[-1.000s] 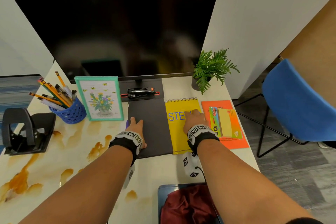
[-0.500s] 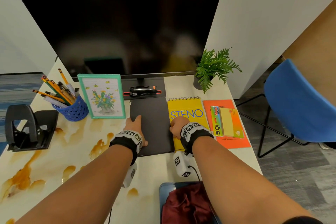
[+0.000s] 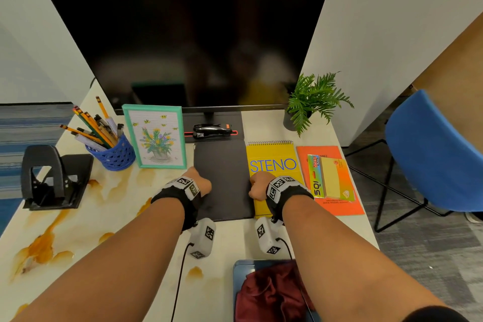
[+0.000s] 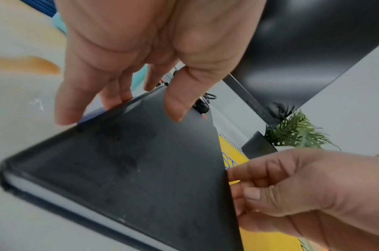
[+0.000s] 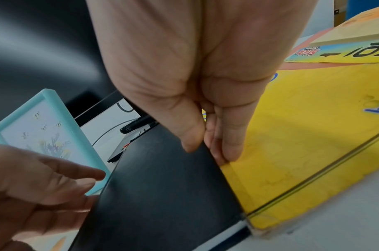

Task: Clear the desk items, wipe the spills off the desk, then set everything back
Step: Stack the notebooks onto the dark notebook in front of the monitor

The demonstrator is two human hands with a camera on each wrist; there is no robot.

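Note:
A black notebook point(image 3: 224, 178) lies flat mid-desk in front of the monitor point(image 3: 183, 47). My left hand point(image 3: 198, 183) grips its left edge, fingers point(image 4: 119, 100) curled at the edge and thumb over the cover point(image 4: 141, 169). My right hand point(image 3: 257, 185) pinches the right edge, thumb on top of the cover point(image 5: 162, 195) and fingers point(image 5: 225, 152) tucked under, against the yellow STENO pad point(image 3: 271, 154). Orange-brown spills point(image 3: 39, 246) stain the desk's left half. A maroon cloth point(image 3: 269, 293) sits in a blue tray at the near edge.
A teal picture frame point(image 3: 156, 136), a blue pencil cup point(image 3: 112, 151) and a black hole punch point(image 3: 52, 178) stand to the left. A stapler point(image 3: 213, 129) lies behind the notebook. Sticky notes on an orange folder point(image 3: 332, 178) and a plant point(image 3: 313, 102) are to the right, with a blue chair point(image 3: 431, 151) beyond.
My right hand slid left off the STENO pad to the black notebook's right edge and curled on it. My left hand went from lying flat to curling on the left edge.

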